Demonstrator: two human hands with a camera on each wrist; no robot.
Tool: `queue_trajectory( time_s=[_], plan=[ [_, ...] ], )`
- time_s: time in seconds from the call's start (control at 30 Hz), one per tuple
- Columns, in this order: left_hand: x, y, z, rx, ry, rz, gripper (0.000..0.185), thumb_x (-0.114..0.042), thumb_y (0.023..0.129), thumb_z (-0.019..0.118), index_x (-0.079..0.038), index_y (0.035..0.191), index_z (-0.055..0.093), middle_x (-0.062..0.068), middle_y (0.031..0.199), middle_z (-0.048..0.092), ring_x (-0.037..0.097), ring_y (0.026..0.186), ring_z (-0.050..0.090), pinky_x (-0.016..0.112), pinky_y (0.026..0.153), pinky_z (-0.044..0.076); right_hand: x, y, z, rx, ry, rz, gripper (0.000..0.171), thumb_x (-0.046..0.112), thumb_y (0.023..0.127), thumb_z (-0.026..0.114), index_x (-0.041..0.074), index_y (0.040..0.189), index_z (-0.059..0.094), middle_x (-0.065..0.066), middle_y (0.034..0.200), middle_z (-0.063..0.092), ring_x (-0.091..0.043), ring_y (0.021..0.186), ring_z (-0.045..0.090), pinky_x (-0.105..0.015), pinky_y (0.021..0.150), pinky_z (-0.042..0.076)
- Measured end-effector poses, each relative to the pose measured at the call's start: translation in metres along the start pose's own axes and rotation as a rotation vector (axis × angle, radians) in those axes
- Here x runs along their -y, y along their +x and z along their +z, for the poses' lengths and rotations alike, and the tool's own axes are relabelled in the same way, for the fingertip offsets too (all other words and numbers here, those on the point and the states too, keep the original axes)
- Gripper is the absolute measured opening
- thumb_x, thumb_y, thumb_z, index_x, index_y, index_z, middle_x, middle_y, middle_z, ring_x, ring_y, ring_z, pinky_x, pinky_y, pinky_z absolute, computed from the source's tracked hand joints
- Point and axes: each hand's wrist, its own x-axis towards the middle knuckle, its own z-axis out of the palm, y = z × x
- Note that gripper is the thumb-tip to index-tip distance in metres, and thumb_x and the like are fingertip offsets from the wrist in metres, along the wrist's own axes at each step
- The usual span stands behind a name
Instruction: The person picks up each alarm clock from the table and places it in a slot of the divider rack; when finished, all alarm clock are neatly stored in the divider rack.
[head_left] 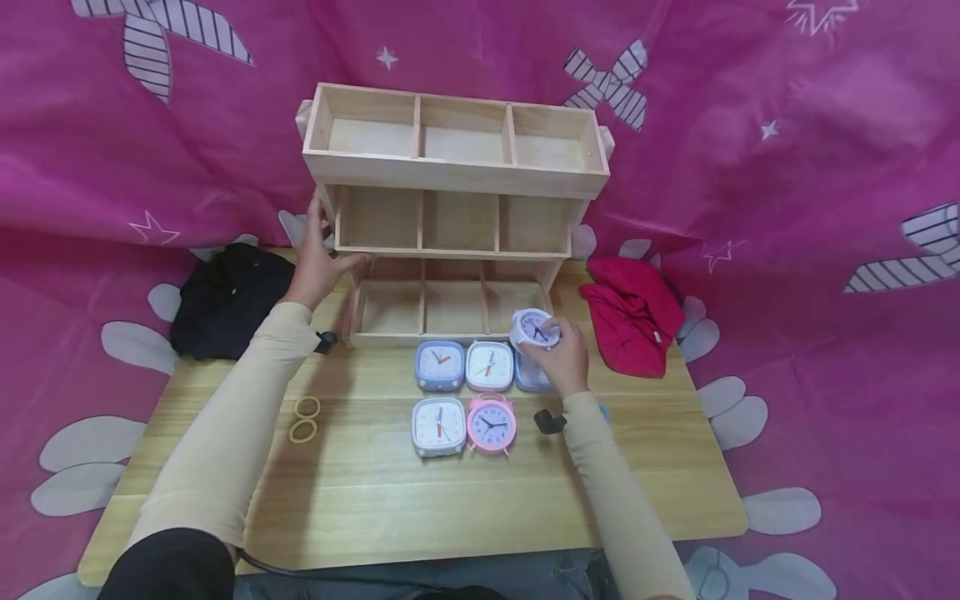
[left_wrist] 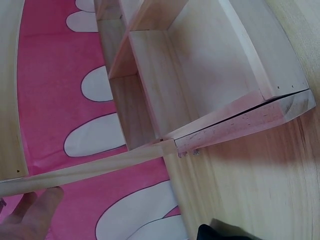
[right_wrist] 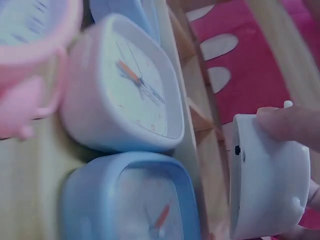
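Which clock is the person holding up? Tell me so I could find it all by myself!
Find the big wooden shelf standing on the table. At the right end of its lowest row, the right hand holds a small round white clock with a pale purple face. It is the only clock lifted off the table; the others lie flat in front of the shelf, mostly square, and the other round one is pink.

Wood worktop [head_left: 390, 500] w/ 3-tier wooden shelf [head_left: 453, 221], 5 clocks [head_left: 465, 392] in front, 2 rubber bands [head_left: 305, 419], black cloth [head_left: 228, 300], red cloth [head_left: 633, 312]
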Motion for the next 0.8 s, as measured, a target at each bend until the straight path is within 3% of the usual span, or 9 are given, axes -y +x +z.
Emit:
queue_trajectory(
  time_s=[0.3, 0.6, 0.8],
  plan=[
    [0.001, 0.0, 0.0, -0.006, -0.005, 0.002, 0.131, 0.0, 0.085, 0.088, -0.048, 0.17, 0.0, 0.018, 0.168, 0.029, 0.047, 0.158, 0.034, 0.072, 0.122, 0.038, 0.008, 0.055, 0.046, 0.044, -0.149, -0.041, 0.052, 0.029, 0.071, 0.098, 0.008, 0.104, 0.063, -0.017, 0.121, 0.072, -0.038, 0.114, 0.065, -0.056, 0.101, 0.052],
    [0.001, -0.001, -0.001, -0.006, -0.003, 0.005, 0.133, 0.001, 0.084, 0.088, -0.048, 0.17, -0.001, 0.019, 0.17, 0.027, 0.049, 0.158, 0.033, 0.075, 0.121, 0.037, 0.007, 0.07, 0.064, 0.126, -0.279, -0.013, 0.047, 0.032, 0.074, 0.098, 0.008, 0.094, 0.063, -0.017, 0.115, 0.068, -0.039, 0.118, 0.061, -0.063, 0.108, 0.041],
    [0.004, 0.0, 0.0, -0.008, -0.009, 0.011, 0.132, -0.001, 0.084, 0.089, -0.049, 0.169, 0.0, 0.018, 0.17, 0.029, 0.047, 0.158, 0.034, 0.072, 0.122, 0.039, 0.005, 0.072, 0.071, 0.139, -0.379, -0.024, 0.04, 0.027, 0.072, 0.099, 0.006, 0.085, 0.068, -0.017, 0.131, 0.067, -0.036, 0.132, 0.056, -0.065, 0.11, 0.042]
  ],
)
